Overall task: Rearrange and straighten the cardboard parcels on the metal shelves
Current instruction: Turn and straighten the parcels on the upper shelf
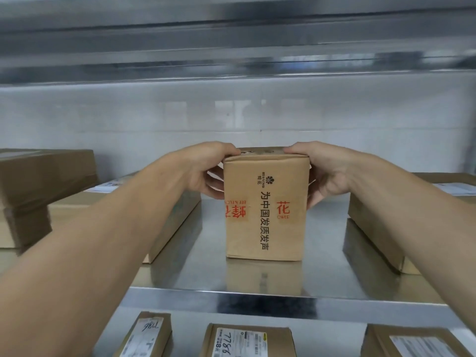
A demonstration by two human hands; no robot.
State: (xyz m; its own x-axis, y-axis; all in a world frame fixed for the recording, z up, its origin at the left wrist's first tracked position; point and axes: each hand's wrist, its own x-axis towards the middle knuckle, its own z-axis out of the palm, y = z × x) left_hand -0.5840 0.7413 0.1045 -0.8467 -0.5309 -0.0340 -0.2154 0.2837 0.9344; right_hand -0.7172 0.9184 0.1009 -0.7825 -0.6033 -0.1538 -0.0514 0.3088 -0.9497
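On the metal shelf (pixel 322 253) before me, my left hand (pixel 203 171) and right hand (pixel 327 171) clasp the upper corners of an upright printed cardboard parcel (pixel 265 210), fingers curled over its top. It stands between a left flat parcel (pixel 177 220) and a right flat parcel (pixel 373 228), apart from both. A labelled parcel (pixel 247 341) lies on the shelf below.

Pale glossy tiled wall (pixel 360 119), soft reflected light

A parcel storeroom: steel shelves (pixel 231 297) against a white tiled wall (pixel 154 119) carry cardboard parcels (pixel 265 210), several with shipping labels (pixel 239 341) and handwritten numbers.
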